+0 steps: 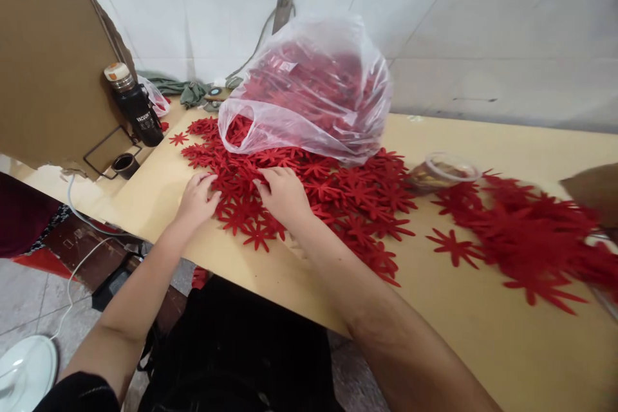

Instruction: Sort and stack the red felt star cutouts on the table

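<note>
Lighting soft, fairly even. Glare spots on translucent plastic bag of red pieces (313, 93); tiny highlights on glossy white wall tiles (207, 19) up & L of bag, dimmer far R. Red star-shaped cutouts (526, 232) R of bag blurry; pale wood-toned tabletop (506, 347) below R stretched, wide-angle.

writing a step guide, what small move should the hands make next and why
Perhaps the right hand should pinch the red flower-shaped cutout at the pile's near edge: it lies mostly uncovered and close to that hand, so it looks easy to separate.
</note>
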{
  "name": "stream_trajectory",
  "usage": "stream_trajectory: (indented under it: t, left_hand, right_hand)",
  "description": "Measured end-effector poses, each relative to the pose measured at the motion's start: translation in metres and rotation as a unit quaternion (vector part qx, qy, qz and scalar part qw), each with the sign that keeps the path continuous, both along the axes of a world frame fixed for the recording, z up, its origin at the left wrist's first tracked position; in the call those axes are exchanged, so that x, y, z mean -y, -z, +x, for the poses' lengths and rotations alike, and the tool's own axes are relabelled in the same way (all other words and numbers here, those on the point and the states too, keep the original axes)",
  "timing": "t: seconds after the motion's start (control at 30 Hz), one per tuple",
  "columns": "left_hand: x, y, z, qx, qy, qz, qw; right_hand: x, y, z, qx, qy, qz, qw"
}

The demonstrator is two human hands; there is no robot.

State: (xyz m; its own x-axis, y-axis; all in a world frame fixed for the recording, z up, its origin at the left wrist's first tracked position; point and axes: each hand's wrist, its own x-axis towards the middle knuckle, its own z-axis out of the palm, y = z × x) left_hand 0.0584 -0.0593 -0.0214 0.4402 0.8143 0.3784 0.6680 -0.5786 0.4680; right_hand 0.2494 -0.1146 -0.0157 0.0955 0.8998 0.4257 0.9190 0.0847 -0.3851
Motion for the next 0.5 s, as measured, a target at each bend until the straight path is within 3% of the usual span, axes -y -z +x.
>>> stream_trajectory:
  t: [0.17, 0.33, 0.43, 0.5]
  left_hand:
    - [0.005, -0.008, 0.014, 0.108, 0.031, -0.018, 0.993]
    - [0.012, -0.01, 0.031, 0.217, 0.057, -0.11, 0.968]
    - [0.017, -0.013, 0.043, 0.321, 0.063, -0.236, 0.915]
    - [0.023, -0.017, 0.055, 0.398, 0.061, -0.34, 0.85]
  right_hand:
    - [-0.003, -0.009, 0.017, -0.115, 0.027, 0.052, 0.992]
    - [0.003, -0.018, 0.025, -0.208, 0.042, 0.094, 0.973]
    - [0.005, -0.018, 0.024, -0.232, 0.095, 0.091, 0.964]
    - [0.004, -0.015, 0.021, -0.238, 0.124, 0.088, 0.959]
